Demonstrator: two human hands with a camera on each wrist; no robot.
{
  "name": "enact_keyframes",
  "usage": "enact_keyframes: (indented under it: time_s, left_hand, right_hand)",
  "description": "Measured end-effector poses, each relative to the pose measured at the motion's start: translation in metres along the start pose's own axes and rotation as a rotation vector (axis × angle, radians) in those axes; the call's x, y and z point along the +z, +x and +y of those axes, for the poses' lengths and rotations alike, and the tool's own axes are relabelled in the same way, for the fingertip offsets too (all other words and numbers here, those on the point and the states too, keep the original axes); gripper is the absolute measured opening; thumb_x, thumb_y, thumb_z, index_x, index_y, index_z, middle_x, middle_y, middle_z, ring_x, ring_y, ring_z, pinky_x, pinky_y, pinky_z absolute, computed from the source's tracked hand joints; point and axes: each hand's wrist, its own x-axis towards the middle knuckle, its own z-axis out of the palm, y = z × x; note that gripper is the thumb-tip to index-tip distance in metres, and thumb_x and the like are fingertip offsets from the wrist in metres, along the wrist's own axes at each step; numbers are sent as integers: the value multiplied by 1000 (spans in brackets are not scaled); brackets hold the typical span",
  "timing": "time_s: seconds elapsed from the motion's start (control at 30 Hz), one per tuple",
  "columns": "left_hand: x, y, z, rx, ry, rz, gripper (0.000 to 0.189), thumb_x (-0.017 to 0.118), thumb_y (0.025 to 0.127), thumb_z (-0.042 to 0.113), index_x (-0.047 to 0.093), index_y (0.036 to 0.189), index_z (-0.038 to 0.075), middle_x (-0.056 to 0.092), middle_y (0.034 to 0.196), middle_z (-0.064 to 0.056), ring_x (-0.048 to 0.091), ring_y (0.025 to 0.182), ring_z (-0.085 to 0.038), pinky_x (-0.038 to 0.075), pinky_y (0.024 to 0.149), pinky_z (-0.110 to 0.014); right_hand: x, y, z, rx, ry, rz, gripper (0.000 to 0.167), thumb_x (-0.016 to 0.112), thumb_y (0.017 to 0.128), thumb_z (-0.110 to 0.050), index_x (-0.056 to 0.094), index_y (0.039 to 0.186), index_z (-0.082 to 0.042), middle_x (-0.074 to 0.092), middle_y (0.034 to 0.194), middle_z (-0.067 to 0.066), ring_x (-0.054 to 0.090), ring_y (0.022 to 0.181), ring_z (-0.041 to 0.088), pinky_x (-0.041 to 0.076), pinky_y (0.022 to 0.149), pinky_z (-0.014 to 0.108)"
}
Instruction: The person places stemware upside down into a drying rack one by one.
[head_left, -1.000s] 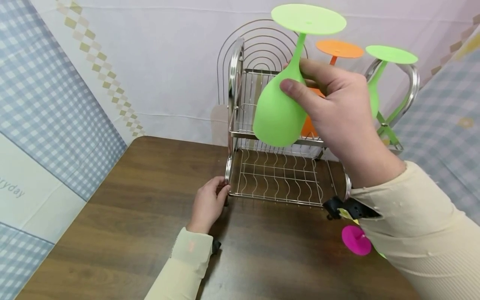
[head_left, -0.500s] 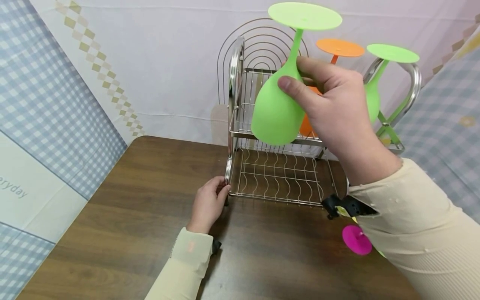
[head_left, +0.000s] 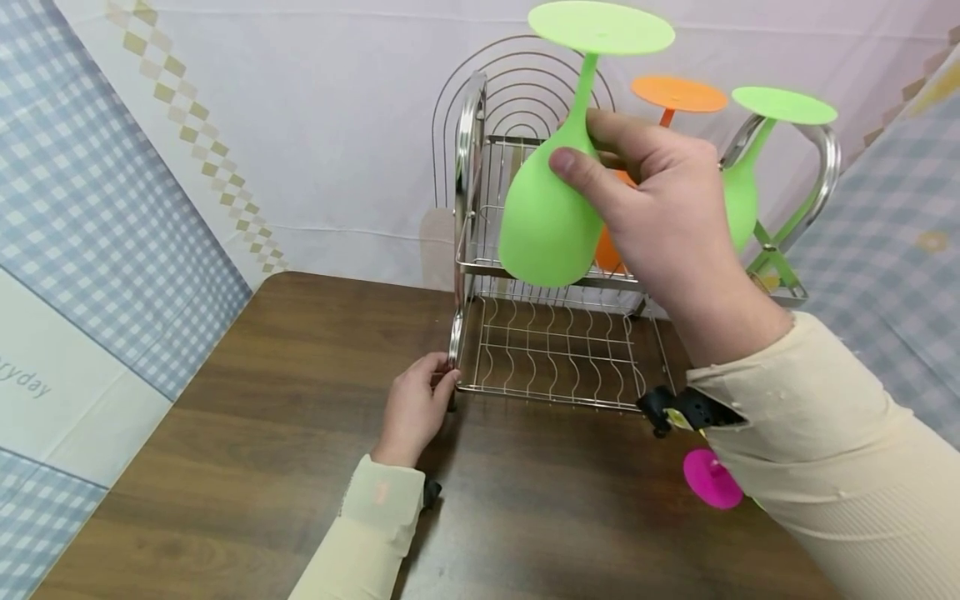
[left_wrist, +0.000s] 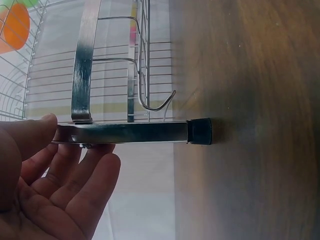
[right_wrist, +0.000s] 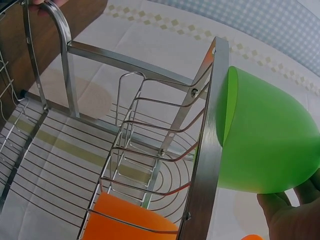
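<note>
My right hand (head_left: 667, 208) grips a green plastic goblet (head_left: 547, 221) upside down by the lower stem and bowl, thumb in front. The goblet is held at the upper tier of a two-tier metal dish rack (head_left: 633, 286), left of the other goblets. In the right wrist view its rim overlaps the rack's front bar. Low at the left, my left hand (head_left: 416, 408) pinches the rack's side leg (left_wrist: 130, 132) between thumb and fingers. An upturned orange goblet (head_left: 678, 94) and a second upturned green goblet (head_left: 783, 105) stand on the upper tier, partly behind the right hand.
A magenta disc-shaped base (head_left: 712, 479) shows at the right, partly hidden by the sleeve. The rack stands on a brown wooden table (head_left: 300, 417), close to a white cloth backdrop (head_left: 352, 125). Wavy wires (head_left: 555, 342) form the lower tier.
My right hand has shifted slightly left and up with the green goblet. The left hand stays on the rack's leg.
</note>
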Motion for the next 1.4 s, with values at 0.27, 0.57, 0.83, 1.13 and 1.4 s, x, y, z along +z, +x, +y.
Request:
enact_keyframes:
  time_s: [0.27, 0.57, 0.83, 1.13, 1.4]
  left_hand:
    - [-2, 0, -2, -4, 3, 3, 15, 71, 94, 15, 71, 108, 8, 73, 104, -6, 72, 95, -24, 57, 85, -43]
    - [-3, -1, -3, -4, 5, -3, 15, 71, 95, 17, 70, 108, 9, 73, 104, -6, 72, 95, -24, 57, 85, -43]
    - [-2, 0, -3, -9, 2, -6, 14, 70, 95, 15, 70, 108, 9, 73, 104, -6, 72, 96, -24, 57, 85, -43]
    - [-1, -1, -1, -16, -5, -6, 15, 71, 95, 15, 70, 108, 8, 73, 104, -6, 72, 95, -24, 57, 85, -43]
    - [0, 0, 0, -10, -3, -4, 15, 71, 95, 15, 71, 109, 9, 73, 104, -6, 72, 95, -24, 57, 85, -44]
  right_hand:
    - [3, 1, 0, -12, -1, 13, 42, 75, 92, -24, 66, 131, -10, 70, 125, 8, 64, 114, 14, 51, 100, 27]
    - [6, 6, 2, 1, 29, 13, 44, 75, 92, -24, 65, 132, -10, 69, 127, 8, 64, 115, 14, 53, 96, 27]
    - [7, 9, 4, -7, 39, 10, 43, 75, 93, -25, 65, 132, -10, 69, 126, 8, 65, 112, 15, 54, 93, 27]
    - [7, 12, 6, 7, 52, 23, 42, 75, 92, -24, 66, 131, -10, 69, 125, 8, 65, 111, 15, 54, 94, 27]
    - [6, 15, 10, 29, 78, 17, 40, 76, 91, -21, 68, 128, -9, 71, 122, 8, 68, 109, 17, 54, 95, 28]
